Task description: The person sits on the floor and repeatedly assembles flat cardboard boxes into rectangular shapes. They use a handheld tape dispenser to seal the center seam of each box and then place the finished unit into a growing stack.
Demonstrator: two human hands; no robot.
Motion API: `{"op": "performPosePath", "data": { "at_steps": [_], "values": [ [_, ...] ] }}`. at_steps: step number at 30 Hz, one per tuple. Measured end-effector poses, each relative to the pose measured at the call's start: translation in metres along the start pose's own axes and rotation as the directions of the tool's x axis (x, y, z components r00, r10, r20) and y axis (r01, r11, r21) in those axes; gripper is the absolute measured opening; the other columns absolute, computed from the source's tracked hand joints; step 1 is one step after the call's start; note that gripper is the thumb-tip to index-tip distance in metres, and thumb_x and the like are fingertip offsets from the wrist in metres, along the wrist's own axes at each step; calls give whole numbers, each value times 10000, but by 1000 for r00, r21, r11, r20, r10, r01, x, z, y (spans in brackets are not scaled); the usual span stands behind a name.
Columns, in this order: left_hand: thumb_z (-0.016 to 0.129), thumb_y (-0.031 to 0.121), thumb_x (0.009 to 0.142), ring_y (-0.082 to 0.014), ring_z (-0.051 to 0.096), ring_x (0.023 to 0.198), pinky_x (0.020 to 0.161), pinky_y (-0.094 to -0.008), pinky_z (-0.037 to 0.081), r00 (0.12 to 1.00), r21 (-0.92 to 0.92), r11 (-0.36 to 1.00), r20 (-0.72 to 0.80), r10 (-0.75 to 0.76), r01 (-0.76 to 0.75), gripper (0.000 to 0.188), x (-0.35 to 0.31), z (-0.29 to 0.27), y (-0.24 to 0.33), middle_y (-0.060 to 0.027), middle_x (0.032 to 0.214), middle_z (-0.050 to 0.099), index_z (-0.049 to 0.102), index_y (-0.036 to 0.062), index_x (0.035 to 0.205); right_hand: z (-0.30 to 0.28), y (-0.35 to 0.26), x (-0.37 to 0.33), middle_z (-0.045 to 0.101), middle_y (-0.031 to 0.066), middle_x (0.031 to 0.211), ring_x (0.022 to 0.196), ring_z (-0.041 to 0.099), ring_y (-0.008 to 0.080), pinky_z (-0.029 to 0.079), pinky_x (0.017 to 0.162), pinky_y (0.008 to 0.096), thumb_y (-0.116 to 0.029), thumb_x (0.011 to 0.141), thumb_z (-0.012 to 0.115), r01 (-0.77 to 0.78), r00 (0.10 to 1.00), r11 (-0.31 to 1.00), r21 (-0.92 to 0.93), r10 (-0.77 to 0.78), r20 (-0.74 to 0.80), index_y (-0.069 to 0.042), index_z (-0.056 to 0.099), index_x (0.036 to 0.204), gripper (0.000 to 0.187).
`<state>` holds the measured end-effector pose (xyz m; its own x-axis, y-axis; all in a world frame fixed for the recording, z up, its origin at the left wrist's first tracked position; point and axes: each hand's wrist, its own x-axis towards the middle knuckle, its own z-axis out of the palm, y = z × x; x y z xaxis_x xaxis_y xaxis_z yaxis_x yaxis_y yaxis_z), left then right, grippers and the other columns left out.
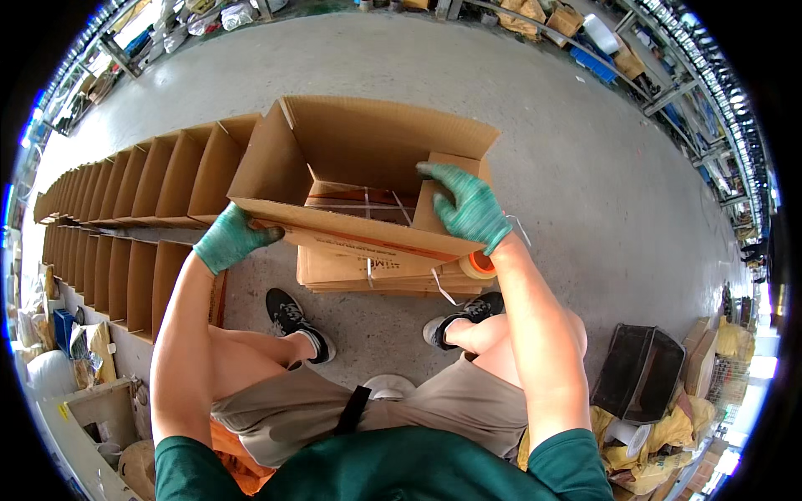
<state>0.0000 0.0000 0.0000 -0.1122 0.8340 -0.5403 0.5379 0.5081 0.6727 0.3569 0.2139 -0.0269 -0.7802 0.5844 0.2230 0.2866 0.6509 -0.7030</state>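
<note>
An open, bottomless-looking cardboard box [368, 138] is held in front of me over a strapped stack of flattened cardboard [368, 271]. Through it I see the stack's printed top and white straps. My left hand [232, 239], in a green glove, grips the box's near left corner, its thumb lying along the near side. On the right end panel rests my right hand [468, 204], gloved alike, with fingers and thumb stretched apart. Close below the right wrist, a tape roll with an orange core [479, 265] sits on the stack, partly covered by the arm.
Two long rows of opened cardboard boxes [180, 171] stand on the floor at the left. A black plastic crate [639, 373] is at the lower right beside yellow sacking [668, 438]. A whitish cabinet [88, 417] stands lower left. Racks with goods [601, 50] line the far side.
</note>
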Motion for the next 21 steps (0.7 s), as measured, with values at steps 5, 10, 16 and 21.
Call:
{"op": "performPosePath", "data": {
  "at_steps": [5, 10, 16, 21],
  "values": [
    [711, 618, 806, -290, 209, 1496, 1190, -449, 237, 761, -32, 804, -349, 547, -593, 934, 1, 21, 0, -145, 1630, 194, 384, 109, 1517, -3, 5, -7, 712, 88, 1055, 1041, 660, 191, 478, 979, 314, 32, 881, 500, -55, 966, 844, 533, 180, -186, -53, 614, 1283, 427],
    [606, 690, 847, -289, 373, 1396, 1153, -429, 295, 795, -240, 759, -245, 555, -605, 806, 15, 15, 11, -154, 1537, 360, 591, 59, 1348, -8, 16, 2, 687, 131, 1026, 1004, 663, 245, 501, 977, 400, -58, 898, 554, 65, 887, 459, 886, 381, -263, -62, 609, 1215, 322],
    [757, 259, 888, -209, 563, 1063, 936, -329, 499, 680, 117, 907, -625, 383, -404, 491, 45, 43, 13, -113, 1213, 543, 538, 11, 1251, -30, 2, 16, 547, 124, 1278, 1111, 578, 275, 519, 886, 446, -470, 931, 626, -213, 648, 671, 710, 641, -411, -167, 468, 1342, 535],
    [796, 142, 836, -268, 515, 1216, 1054, -353, 475, 700, -191, 883, -688, 191, -429, 843, 57, 58, 3, -143, 1394, 440, 286, 98, 1506, -33, -15, 21, 399, 110, 1493, 1315, 448, 289, 445, 1005, 431, -506, 904, 667, -338, 734, 514, 788, 669, -121, -170, 441, 1398, 638]
  ]
}}
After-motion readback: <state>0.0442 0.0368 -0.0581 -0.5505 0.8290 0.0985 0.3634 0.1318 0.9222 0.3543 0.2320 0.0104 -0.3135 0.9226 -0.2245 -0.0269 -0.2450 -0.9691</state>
